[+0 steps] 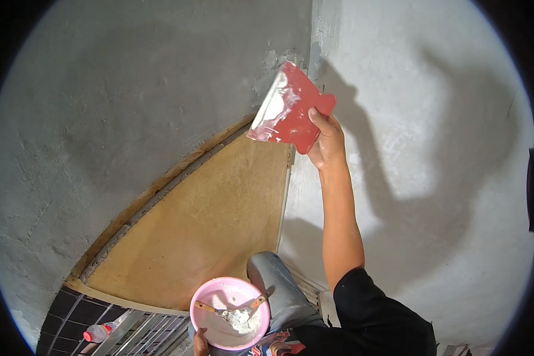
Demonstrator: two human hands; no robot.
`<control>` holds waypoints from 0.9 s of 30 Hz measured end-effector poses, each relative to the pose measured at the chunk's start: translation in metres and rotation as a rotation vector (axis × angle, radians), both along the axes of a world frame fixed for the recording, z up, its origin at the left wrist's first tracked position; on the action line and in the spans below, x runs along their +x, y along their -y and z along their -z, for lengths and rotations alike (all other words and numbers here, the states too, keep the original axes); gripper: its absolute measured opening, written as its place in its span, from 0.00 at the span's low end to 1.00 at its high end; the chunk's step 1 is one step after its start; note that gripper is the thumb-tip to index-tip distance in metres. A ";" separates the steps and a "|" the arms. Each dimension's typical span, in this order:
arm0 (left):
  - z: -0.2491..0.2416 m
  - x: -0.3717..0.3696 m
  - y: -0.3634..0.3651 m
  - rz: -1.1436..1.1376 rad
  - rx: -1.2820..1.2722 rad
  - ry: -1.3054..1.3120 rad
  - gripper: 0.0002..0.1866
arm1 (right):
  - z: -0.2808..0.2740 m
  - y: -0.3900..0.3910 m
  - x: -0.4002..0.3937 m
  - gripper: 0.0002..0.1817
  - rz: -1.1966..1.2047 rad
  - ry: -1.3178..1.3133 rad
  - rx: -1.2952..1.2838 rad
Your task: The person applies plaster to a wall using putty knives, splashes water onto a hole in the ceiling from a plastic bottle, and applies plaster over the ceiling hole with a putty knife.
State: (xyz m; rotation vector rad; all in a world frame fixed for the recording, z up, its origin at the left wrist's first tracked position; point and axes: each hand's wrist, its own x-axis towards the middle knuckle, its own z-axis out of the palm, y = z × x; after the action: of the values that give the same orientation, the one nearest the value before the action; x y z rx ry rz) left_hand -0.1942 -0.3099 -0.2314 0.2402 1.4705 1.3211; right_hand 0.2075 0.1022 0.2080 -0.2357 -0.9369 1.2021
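High up, a red scraper (302,110) was gripped by the right hand (328,139); a pink basin (215,328), 2 wooden handles (205,307) inside, was clasped by the left hand (200,343).

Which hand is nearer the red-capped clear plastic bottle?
Left. Left hand holds the round pink basin, right of the bottle in frame; right hand holds the flat red scraper, far higher.

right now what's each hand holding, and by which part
Right hand: red scraper, by its back edge. Left hand: pink basin, by its rim.
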 end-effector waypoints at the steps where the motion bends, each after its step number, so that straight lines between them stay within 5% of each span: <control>1: -0.001 0.002 -0.002 -0.003 -0.004 0.003 0.30 | 0.004 0.000 0.007 0.20 -0.115 -0.104 -0.039; 6: 0.002 0.000 -0.004 -0.010 -0.036 0.001 0.32 | 0.030 -0.036 0.048 0.20 -0.062 -0.312 -0.111; 14: 0.011 -0.008 -0.004 0.031 -0.014 0.020 0.30 | -0.009 -0.103 0.089 0.14 0.326 -0.027 -0.084; 27: 0.004 -0.004 -0.010 0.015 0.009 -0.031 0.30 | -0.035 -0.126 0.075 0.12 0.462 0.215 -0.052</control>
State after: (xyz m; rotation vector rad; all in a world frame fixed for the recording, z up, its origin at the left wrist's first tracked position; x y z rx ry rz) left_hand -0.1981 -0.2996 -0.2354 0.2786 1.4861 1.3174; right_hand 0.2830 0.2284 0.2429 -0.5986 -0.9704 0.7833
